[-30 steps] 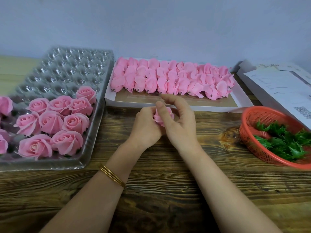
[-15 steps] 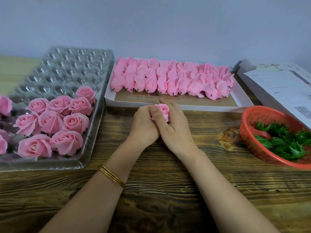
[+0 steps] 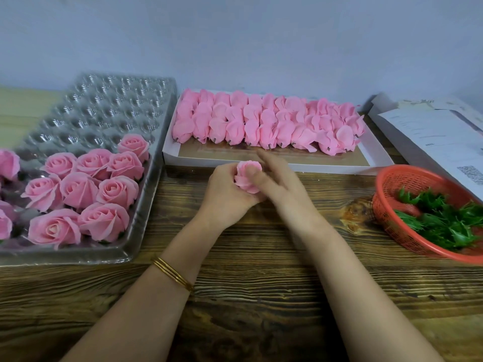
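Pink rose [image 3: 248, 178], clamped in the left hand [image 3: 226, 193] grip, right hand [image 3: 285, 190] grip apart, sits just beside the box [image 3: 188, 161] rim.

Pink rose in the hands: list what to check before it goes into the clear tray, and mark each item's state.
1. Grip: the left hand holds the pink rose from below, fingers curled round it: ok.
2. Right hand off the petals: its thumb lies against the rose: not ok.
3. Bloom shape: tighter than the finished roses: not ok.
4. Free cup in the clear tray: many empty cups behind the finished roses: ok.
5. Underside of the rose: hidden by the left hand: cannot tell.
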{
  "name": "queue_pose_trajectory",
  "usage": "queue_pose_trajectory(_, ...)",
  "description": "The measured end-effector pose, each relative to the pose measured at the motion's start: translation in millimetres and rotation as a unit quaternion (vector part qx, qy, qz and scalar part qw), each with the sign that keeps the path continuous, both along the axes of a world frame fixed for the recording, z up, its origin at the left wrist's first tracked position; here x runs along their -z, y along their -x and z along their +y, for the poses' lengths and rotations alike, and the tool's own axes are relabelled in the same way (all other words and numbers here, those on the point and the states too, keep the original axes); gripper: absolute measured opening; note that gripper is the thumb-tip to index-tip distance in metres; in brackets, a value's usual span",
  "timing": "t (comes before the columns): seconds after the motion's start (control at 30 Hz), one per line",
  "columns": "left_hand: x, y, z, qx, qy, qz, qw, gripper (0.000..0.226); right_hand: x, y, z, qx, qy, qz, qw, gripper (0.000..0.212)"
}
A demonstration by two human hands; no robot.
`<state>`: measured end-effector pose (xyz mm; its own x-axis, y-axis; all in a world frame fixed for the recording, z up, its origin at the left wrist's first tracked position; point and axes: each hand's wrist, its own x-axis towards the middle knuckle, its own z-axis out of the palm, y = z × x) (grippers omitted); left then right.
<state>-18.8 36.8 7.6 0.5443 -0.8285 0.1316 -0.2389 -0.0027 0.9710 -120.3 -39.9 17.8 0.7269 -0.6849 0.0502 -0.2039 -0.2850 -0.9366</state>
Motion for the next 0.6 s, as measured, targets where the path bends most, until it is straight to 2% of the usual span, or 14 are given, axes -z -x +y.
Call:
queue_pose_trajectory(0.1,1.4,1.0,-1.2,0.015,-0.007,0.033,0.999,0.017,-7.2,6.9,-10.0,0.026,-0.105,-0.148,0.983,0.04)
queue_pose_trajectory(0.2,1.4,1.9,-1.6,0.031,-0.02,0.02,0.999,0.02,-10.9,9.7,-12.0,0.003,-0.164,-0.23,0.959,0.019)
queue_pose_trajectory(0.3,0.7,3.2,-0.7,0.059,-0.024,0.015,0.998,0.019,-11.1,8.3,-9.8,-0.03,-0.201,-0.246,0.948,0.011)
queue_pose_trajectory(0.6,0.1,4.0,0.7,0.073,0.009,0.037,0.997,0.022,-9.8,6.8,-6.3,-0.084,-0.244,-0.229,0.938,0.019)
